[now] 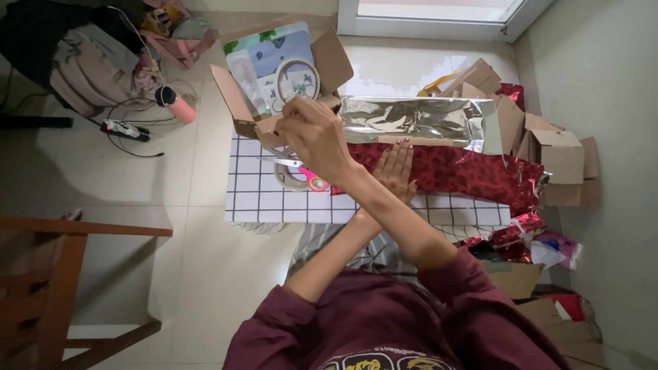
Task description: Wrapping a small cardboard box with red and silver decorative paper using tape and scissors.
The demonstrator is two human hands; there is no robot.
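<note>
In the head view, the work in hand looks like the wrapping of a parcel, at the stage where the paper is held closed. The person's forearms are crossed over a checked surface (260, 199). The left hand (396, 168) reaches across to the right and lies flat, fingers (401, 152) spread narrow and straight, pressing down on the red foil wrapping paper (459, 175). This paper runs from the middle of the surface off to the right, and its silver underside (418, 118) is folded open along the far edge. The right hand (315, 133) crosses over to the left and is raised above the surface, just near an open cardboard box (236, 103). Its fingers are drawn together in a pinch. Whether a bit of tape sits between them cannot be told. Under that hand, on the surface just left of the red paper, lie pink-handled scissors (305, 173) across a tape roll (288, 181); the hand is above them and not touching. As a judgement, any next move calls for the flat hand to keep the slippery foil from springing open, and for whatever the pinch carries to come down on the seam beside those pressing fingers. More cardboard boxes (555, 154) are piled on the right.
</note>
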